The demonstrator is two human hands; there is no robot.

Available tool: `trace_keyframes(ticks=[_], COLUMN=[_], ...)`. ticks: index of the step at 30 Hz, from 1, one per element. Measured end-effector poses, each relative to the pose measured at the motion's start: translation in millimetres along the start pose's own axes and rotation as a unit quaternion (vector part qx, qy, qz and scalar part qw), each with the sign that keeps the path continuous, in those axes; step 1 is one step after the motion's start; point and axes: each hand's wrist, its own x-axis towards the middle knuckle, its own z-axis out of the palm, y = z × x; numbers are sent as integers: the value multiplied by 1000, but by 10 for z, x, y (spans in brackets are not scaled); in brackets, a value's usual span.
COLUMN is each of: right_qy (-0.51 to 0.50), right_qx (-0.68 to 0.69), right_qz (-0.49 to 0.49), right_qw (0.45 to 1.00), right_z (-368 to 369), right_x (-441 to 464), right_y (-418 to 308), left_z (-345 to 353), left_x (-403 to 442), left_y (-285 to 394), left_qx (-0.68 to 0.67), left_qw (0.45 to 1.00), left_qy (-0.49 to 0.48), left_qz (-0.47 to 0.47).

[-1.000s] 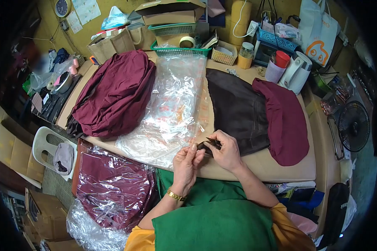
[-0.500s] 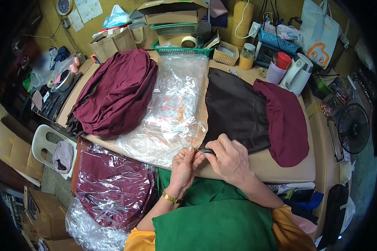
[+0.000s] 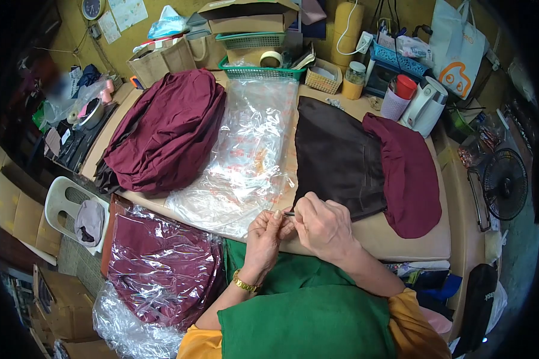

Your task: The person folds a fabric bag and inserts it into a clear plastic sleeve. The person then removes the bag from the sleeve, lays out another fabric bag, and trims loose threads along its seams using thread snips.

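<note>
Over the table's front edge, my two hands meet, fingertips almost touching. My right hand (image 3: 322, 222) is closed around a small slim dark object (image 3: 289, 213), whose tip points at my left fingers; its kind is too small to tell. My left hand (image 3: 267, 234), with a gold watch at the wrist, is pinched, and whatever it holds is hidden. Just beyond my right hand lies a dark brown cloth piece (image 3: 338, 158) with a maroon gathered part (image 3: 406, 176) at its right. Clear plastic bags (image 3: 248, 143) lie flat beyond my left hand.
A maroon garment pile (image 3: 164, 131) covers the table's left part. Plastic-wrapped maroon cloth (image 3: 164, 269) sits below it, beside a white chair (image 3: 72, 200). Along the back stand a green basket (image 3: 263, 73), a jar (image 3: 354, 81) and a white kettle (image 3: 425, 105). A fan (image 3: 505, 182) stands right.
My hands stay together, with small finger shifts. My right hand has turned slightly, and the dark object now shows as a thinner strip, a little higher and further left.
</note>
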Motion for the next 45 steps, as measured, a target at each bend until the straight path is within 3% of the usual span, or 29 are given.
trace_keyframes(ticks=[5, 11, 13, 15, 18, 20, 21, 23, 24, 26, 28, 30, 34, 41, 45], right_qy=[35, -24, -29, -25, -52, -116, -58, -62, -67, -75, -52, -45, -13, 18, 23], right_qx=[23, 50, 157, 215, 307, 300, 302, 308, 314, 320, 321, 320, 314, 337, 345], right_qz=[4, 37, 144, 109, 66, 117, 137, 168, 200, 220, 204, 203, 186, 215, 226], right_qw=[999, 998, 977, 970, 948, 940, 942, 934, 926, 918, 923, 924, 931, 916, 911], right_z=[-61, -168, -151, -20, 171, 154, 189, 233, 239, 224, 243, 279, 306, 344, 328], right_x=[1, -12, 23, 36, 8, 42, 47, 10, -4, -11, -28, -51, -67, -114, -94], right_y=[-11, 7, 71, 247, 480, 516, 493, 547, 563, 521, 478, 456, 405, 410, 370], left_z=[-43, 2, 92, 107, 76, 72, -61, -406, -404, -395, -185, -16, 67, 86, 129], left_x=[10, -17, -47, -42, -34, -48, -59, -65, -47, -25, -44, -11, 92, 95, 42], left_y=[7, 52, 160, 154, 79, 136, 124, 68, 74, 94, 135, 81, -23, -21, 23], left_qx=[-43, -93, -102, -112, 6, 110, 111, -44, -44, 91, 155, 195, 26, -130, -119], left_qw=[999, 996, 994, 993, 999, 991, 991, 998, 998, 991, 984, 976, 998, 987, 990], left_qy=[-16, 3, 16, 28, -12, 65, 64, 17, 15, 86, 77, 41, 56, 55, 30], left_qz=[7, -8, -23, -40, 31, 22, 24, 37, 37, 49, 35, 87, -12, -79, -72])
